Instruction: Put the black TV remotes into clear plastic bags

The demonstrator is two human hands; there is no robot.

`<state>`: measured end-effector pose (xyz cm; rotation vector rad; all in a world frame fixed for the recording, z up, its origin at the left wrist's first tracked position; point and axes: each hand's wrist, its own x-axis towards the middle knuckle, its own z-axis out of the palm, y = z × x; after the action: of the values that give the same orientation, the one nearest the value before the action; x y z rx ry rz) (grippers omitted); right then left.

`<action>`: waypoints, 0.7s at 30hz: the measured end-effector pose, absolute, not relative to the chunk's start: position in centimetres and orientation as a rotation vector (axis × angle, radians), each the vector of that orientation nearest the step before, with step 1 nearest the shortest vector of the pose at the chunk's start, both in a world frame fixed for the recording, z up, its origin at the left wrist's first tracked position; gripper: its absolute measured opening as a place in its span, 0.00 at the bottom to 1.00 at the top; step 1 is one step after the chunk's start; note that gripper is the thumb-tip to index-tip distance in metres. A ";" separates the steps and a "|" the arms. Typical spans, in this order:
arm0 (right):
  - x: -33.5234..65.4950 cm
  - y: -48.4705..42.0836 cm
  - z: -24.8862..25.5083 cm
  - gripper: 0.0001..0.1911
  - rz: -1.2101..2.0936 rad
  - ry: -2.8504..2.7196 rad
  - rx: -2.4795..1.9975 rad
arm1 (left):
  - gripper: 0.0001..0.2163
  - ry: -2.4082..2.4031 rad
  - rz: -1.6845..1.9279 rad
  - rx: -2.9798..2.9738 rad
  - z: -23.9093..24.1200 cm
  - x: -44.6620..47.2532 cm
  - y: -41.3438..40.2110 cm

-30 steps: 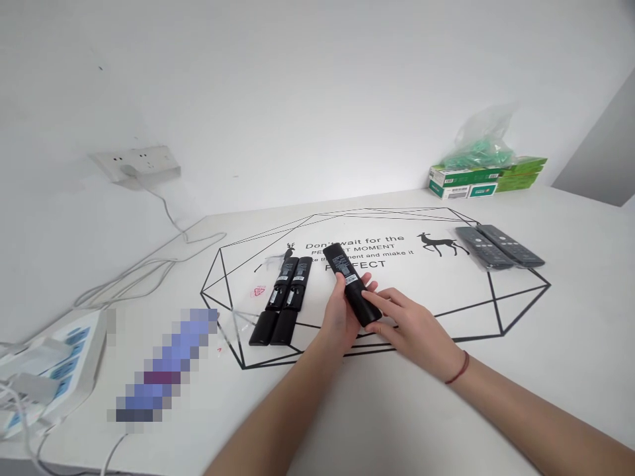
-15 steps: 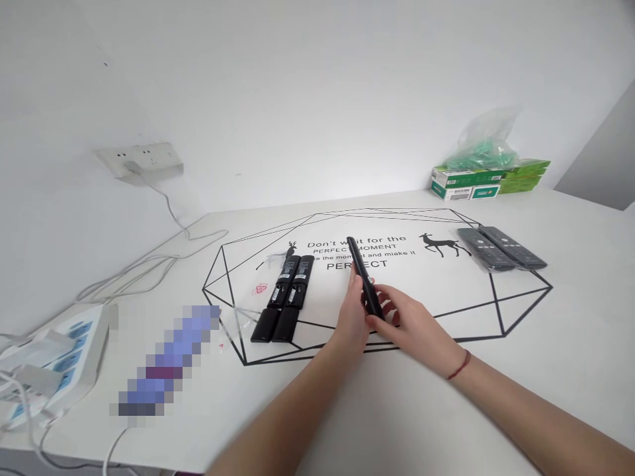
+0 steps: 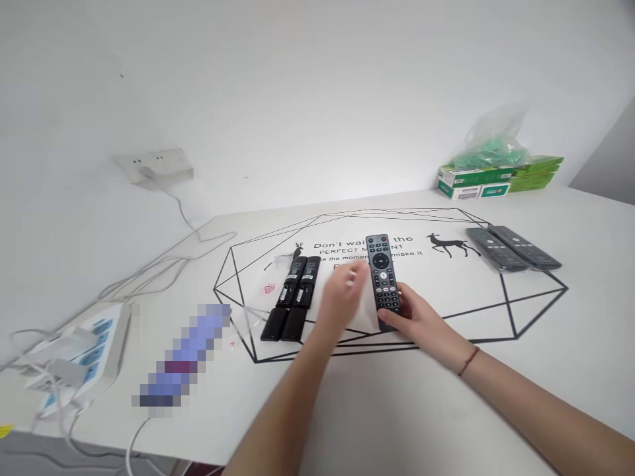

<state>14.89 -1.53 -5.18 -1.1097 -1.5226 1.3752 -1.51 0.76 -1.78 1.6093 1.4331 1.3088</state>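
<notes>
My right hand (image 3: 411,316) grips the lower end of a grey remote control (image 3: 381,264), thumb on the front. Its button side faces me and it is tilted upright above the table. Just left of the remote is my left hand (image 3: 343,289), blurred, with its fingers curled closed. A small whitish spot shows at those fingers, too unclear to name. Further left, two black remotes (image 3: 300,277) lie side by side, backs up, with white labels. Separate-looking black pieces (image 3: 284,324) lie at their near ends. To the right lie two more remotes (image 3: 510,248) in clear plastic sleeves.
Green and white boxes (image 3: 476,182) stand at the back right under a clear plastic bag (image 3: 496,142). A power strip (image 3: 94,363) with white cables lies at the left, beside a pixelated blue object (image 3: 183,357). A wall socket (image 3: 156,165) is behind.
The remote has turned from edge-on to show its buttons. My left hand has come off it and moved slightly left, while my right hand keeps hold. The view has shifted a little.
</notes>
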 end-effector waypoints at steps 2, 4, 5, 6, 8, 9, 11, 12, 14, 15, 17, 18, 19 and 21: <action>14.9 -1.6 -5.0 0.22 1.446 -1.459 -1.124 | 0.12 1.844 1.544 1.662 -0.3 -5.7 1.4; 15.0 -1.7 -5.0 0.23 1.496 -1.415 -1.153 | 0.13 2.328 1.451 1.534 0.5 -10.3 1.6; 15.0 -1.7 -5.0 0.24 1.511 -1.406 -1.165 | 0.14 2.539 1.270 1.398 0.7 -12.4 1.4; 15.1 -1.7 -5.1 0.24 1.515 -1.403 -1.167 | 0.14 2.668 1.052 1.214 0.7 -14.0 1.3; 15.1 -1.6 -5.5 0.23 1.515 -1.412 -1.160 | 0.18 2.712 0.768 0.988 0.3 -16.2 0.9; 15.2 -1.5 -5.7 0.23 1.516 -1.415 -1.156 | 0.18 2.694 0.701 0.943 0.0 -16.7 0.9; 15.2 -1.4 -5.9 0.24 1.518 -1.418 -1.156 | 0.17 2.652 0.674 0.933 -0.5 -16.9 0.9; 15.2 -1.4 -5.9 0.24 1.517 -1.419 -1.158 | 0.15 2.638 0.683 0.936 -0.7 -16.9 1.0; 15.2 -1.4 -5.8 0.24 1.515 -1.418 -1.167 | 0.13 2.625 0.713 0.949 -0.9 -16.7 1.3; 15.2 -1.4 -5.7 0.24 1.512 -1.417 -1.180 | 0.12 2.625 0.730 0.959 -0.9 -16.6 1.3; 15.2 -1.5 -5.5 0.24 1.512 -1.414 -1.213 | 0.10 2.631 0.770 0.976 -0.8 -16.7 1.4; 15.2 -1.5 -5.5 0.24 1.511 -1.414 -1.222 | 0.09 2.634 0.790 0.982 -0.7 -16.8 1.3; 15.2 -1.5 -5.4 0.24 1.510 -1.415 -1.225 | 0.08 2.635 0.809 0.988 -0.6 -16.9 1.3; 15.3 -1.6 -5.5 0.24 1.505 -1.421 -1.217 | 0.04 2.635 0.849 1.004 -0.4 -16.9 1.1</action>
<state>15.27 -1.55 -5.48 -1.2168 -1.4210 1.5050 -16.93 1.10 -0.40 1.0041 2.6354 0.8491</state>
